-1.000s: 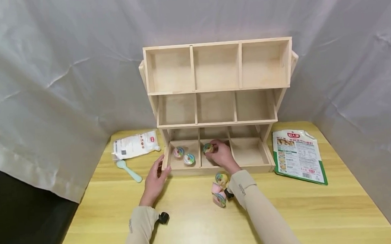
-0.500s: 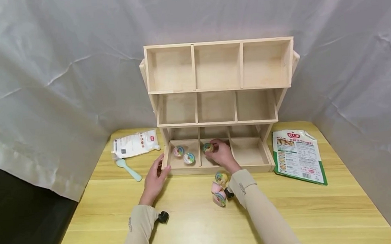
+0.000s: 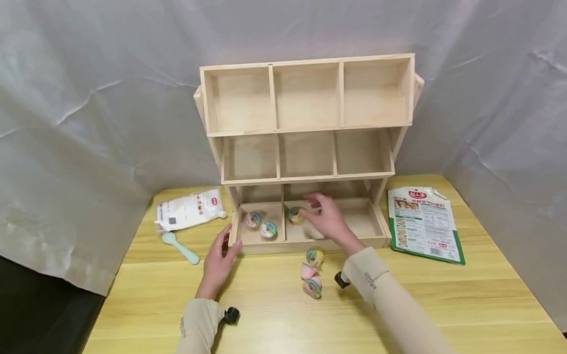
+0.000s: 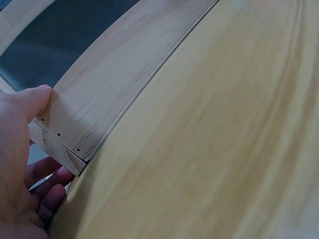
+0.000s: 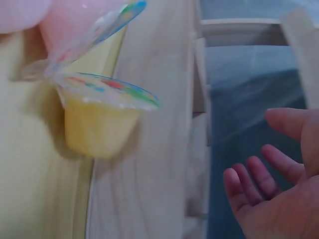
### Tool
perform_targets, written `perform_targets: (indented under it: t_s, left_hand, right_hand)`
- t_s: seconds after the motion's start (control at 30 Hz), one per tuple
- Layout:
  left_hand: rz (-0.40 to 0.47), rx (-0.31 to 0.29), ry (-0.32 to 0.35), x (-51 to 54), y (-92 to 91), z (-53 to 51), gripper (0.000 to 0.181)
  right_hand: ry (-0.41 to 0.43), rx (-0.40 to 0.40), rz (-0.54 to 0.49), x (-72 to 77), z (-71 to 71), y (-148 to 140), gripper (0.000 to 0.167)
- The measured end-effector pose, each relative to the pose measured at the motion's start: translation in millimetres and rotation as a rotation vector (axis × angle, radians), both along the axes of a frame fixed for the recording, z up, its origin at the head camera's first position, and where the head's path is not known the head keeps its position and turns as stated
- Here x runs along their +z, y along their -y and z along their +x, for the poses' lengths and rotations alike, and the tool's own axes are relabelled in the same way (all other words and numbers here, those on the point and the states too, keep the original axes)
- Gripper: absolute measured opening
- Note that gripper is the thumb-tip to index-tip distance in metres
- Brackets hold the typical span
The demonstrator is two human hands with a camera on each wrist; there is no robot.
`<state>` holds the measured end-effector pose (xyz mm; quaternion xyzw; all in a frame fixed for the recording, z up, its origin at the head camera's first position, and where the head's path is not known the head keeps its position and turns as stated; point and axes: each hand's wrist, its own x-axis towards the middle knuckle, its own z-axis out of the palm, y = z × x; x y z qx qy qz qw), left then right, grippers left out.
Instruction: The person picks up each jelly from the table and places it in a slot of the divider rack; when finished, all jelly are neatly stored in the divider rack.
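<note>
My left hand grips the front left corner of the wooden tiered shelf, thumb on the front board and fingers curled beside the end. Two jelly cups sit in the bottom row's left compartment. A yellow jelly cup lies in the bottom middle compartment, just left of my right hand. That hand is spread and holds nothing, as the right wrist view shows. In front of the shelf, a yellow jelly cup and two pink jelly cups lie close together on the table.
Left of the shelf lie a white pouch and a pale green spoon. A green and white packet lies on the right. Grey cloth hangs behind and at the sides.
My right hand has let go of the yellow jelly cup in the middle compartment and moved slightly right. My left hand keeps its place on the shelf; the view has shifted slightly.
</note>
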<state>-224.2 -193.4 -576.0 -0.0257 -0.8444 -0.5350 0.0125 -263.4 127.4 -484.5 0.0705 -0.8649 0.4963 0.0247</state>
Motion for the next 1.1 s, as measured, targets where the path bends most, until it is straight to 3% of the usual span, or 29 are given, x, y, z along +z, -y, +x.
perform_targets:
  t_s: [0.17,0.43,0.6,0.87,1.1]
  left_hand:
    - [0.007,-0.003,-0.004,-0.3,-0.7,0.0,0.068]
    - [0.005,-0.005,-0.013,6.1,0.6,-2.5,0.068]
    - [0.004,-0.010,-0.007,6.7,0.4,-2.7,0.067]
    - [-0.002,-0.007,-0.006,4.8,0.5,-1.7,0.068]
    - [0.006,-0.003,0.010,5.2,-0.6,1.5,0.068]
  right_hand:
    - [-0.018,0.032,0.025,1.4,25.6,-21.5,0.047]
    - [-0.013,0.108,0.025,-13.4,60.1,-41.5,0.039]
    - [-0.017,0.175,0.091,-22.5,77.2,-45.8,0.036]
    - [-0.087,0.317,0.195,-36.3,88.4,-40.3,0.045]
    - [-0.015,0.274,0.230,-43.1,89.6,-33.5,0.047]
